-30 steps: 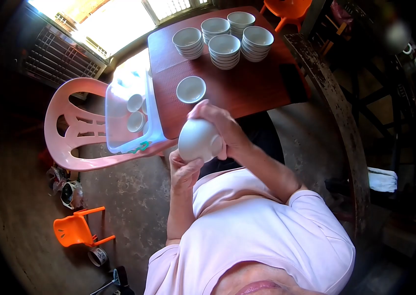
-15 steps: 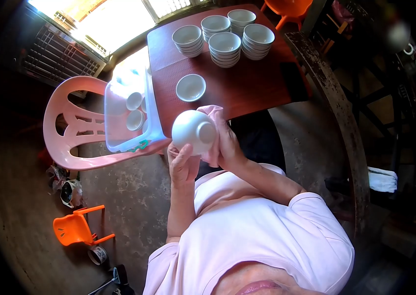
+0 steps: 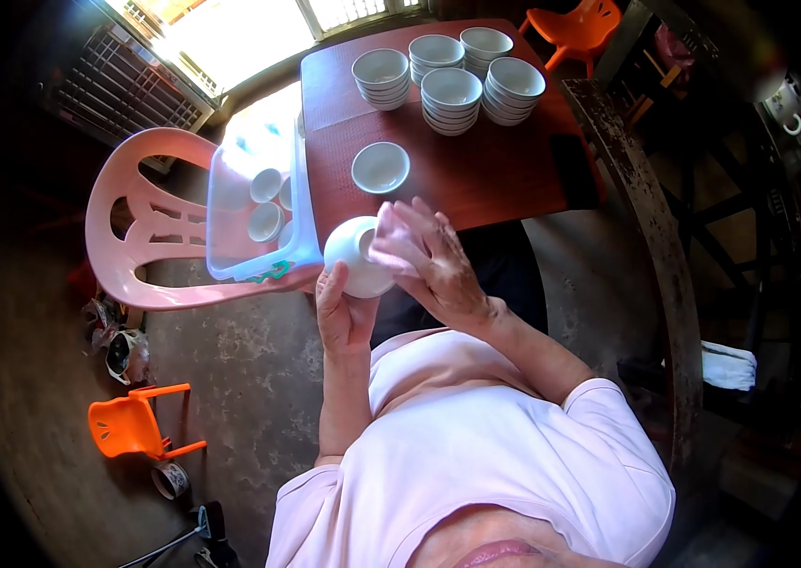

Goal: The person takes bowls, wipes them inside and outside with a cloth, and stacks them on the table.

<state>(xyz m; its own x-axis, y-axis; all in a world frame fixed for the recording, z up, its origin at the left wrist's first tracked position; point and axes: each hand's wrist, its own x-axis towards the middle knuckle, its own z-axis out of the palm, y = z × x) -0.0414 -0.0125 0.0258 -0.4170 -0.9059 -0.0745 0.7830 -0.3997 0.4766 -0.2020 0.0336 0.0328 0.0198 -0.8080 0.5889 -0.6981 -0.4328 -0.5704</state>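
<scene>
A white bowl (image 3: 347,248) is in my left hand (image 3: 345,312), its base turned up and toward the right. The left fingers wrap its lower left side, with the thumb on the outside. My right hand (image 3: 438,276) presses a pink cloth (image 3: 396,244) against the bowl's base, and its fingers partly cover the cloth. Just beyond, a single white bowl (image 3: 380,168) stands upright on the red-brown table (image 3: 334,123). Farther back on the table are several stacks of white bowls (image 3: 451,89).
Left of the table, a translucent plastic bin (image 3: 230,222) with several white bowls rests on a pink chair (image 3: 116,270). A small orange chair (image 3: 126,426) is on the floor at lower left. A worn wooden edge (image 3: 651,227) runs along the right.
My right hand has moved from the bowl's right side onto its base, bringing the pink cloth over it. The bowl stays in my left hand. The view has shifted slightly.
</scene>
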